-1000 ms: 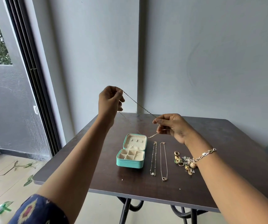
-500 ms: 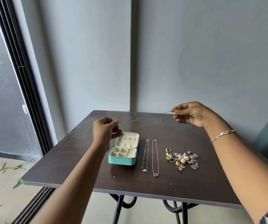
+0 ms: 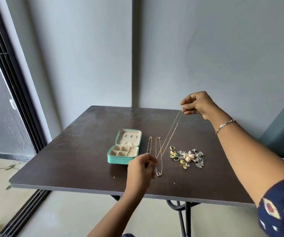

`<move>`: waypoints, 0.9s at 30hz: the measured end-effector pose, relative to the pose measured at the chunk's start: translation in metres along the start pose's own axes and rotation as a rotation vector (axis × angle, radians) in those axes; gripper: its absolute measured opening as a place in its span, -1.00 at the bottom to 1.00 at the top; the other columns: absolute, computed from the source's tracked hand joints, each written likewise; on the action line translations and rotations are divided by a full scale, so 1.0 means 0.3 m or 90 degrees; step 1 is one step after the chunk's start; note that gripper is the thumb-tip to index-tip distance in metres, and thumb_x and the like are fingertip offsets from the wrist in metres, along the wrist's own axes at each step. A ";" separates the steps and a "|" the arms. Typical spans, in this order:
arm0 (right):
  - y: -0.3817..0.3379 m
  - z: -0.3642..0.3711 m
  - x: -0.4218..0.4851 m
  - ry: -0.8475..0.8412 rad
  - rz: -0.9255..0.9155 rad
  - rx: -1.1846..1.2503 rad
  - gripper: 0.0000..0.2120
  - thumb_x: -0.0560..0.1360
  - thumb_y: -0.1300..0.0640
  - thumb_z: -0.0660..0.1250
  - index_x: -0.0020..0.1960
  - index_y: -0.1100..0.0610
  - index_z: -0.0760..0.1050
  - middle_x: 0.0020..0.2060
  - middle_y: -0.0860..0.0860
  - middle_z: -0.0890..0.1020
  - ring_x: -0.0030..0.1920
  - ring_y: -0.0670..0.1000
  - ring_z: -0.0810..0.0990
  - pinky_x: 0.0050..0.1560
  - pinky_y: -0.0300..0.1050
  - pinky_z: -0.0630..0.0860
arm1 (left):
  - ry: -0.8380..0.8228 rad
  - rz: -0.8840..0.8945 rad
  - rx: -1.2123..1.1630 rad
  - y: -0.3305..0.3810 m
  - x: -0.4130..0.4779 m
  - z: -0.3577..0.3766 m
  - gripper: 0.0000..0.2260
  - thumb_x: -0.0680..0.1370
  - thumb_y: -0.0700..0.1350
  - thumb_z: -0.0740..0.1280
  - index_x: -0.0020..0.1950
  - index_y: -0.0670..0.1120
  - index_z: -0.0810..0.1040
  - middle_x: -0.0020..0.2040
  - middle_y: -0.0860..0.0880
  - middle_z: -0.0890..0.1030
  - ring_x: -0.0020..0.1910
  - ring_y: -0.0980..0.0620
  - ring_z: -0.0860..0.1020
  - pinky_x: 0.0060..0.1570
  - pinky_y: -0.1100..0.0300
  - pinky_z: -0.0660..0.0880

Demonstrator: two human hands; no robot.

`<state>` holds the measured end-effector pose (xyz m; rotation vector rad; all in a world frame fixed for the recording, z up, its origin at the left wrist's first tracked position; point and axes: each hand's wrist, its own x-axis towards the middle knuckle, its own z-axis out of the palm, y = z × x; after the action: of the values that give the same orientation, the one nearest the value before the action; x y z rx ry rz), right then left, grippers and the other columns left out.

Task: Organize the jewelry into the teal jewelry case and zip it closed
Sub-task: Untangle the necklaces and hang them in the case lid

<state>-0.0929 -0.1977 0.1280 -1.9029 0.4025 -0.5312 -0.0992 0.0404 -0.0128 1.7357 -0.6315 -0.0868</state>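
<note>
A thin chain (image 3: 170, 134) is pinched between the right hand (image 3: 197, 104), raised far right of the open teal jewelry case (image 3: 124, 147), and the left hand (image 3: 141, 166), just beside its front right corner.

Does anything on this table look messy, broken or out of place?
Nothing looks broken or spilled. Only the heap of earrings and rings right of the two laid-out necklaces is a jumble. Two tiny specks near the front edge of the table are too small to identify.
</note>
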 end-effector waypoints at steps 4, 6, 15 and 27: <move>0.046 0.032 0.043 -0.039 -0.014 -0.110 -0.81 0.38 0.49 0.32 -0.27 0.24 0.50 -0.38 0.14 0.56 -0.50 -0.11 0.58 -0.41 -0.28 0.57 | -0.054 -0.019 0.024 -0.024 -0.027 0.067 -0.89 0.46 -0.32 0.35 -0.22 -0.15 0.60 -0.49 0.00 0.49 -0.57 0.15 0.44 -0.42 0.28 0.46; 0.073 0.049 0.068 -0.042 -0.021 -0.146 -0.82 0.37 0.49 0.33 -0.28 0.24 0.51 -0.38 0.13 0.57 -0.44 -0.05 0.57 -0.42 -0.30 0.56 | -0.062 0.011 0.084 -0.048 -0.027 0.092 -0.94 0.45 -0.26 0.38 -0.21 -0.15 0.62 -0.39 0.02 0.51 -0.45 0.09 0.49 -0.32 0.22 0.49; 0.248 0.139 0.176 -0.064 -0.008 -0.236 -0.85 0.34 0.49 0.36 -0.27 0.27 0.53 -0.45 0.10 0.54 -0.44 -0.04 0.54 -0.45 -0.32 0.52 | 0.012 0.357 0.480 -0.145 -0.017 0.153 -0.85 0.36 -0.03 0.23 -0.38 0.01 0.53 -0.19 0.12 0.53 -0.13 0.10 0.40 -0.33 0.24 0.34; 0.461 0.235 0.259 -0.100 0.023 -0.319 -0.73 0.33 0.41 0.41 -0.40 0.09 0.52 -0.54 -0.04 0.52 -0.50 -0.05 0.45 -0.42 -0.25 0.41 | 0.008 0.375 0.575 -0.204 -0.012 0.202 -0.81 0.23 -0.09 0.50 -0.38 0.02 0.48 -0.28 0.14 0.48 -0.15 0.08 0.44 -0.13 0.13 0.20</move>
<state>0.0062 -0.2341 -0.0100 -2.3939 0.4991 -0.2653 -0.1035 -0.0037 -0.0867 2.3001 -1.2727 0.7205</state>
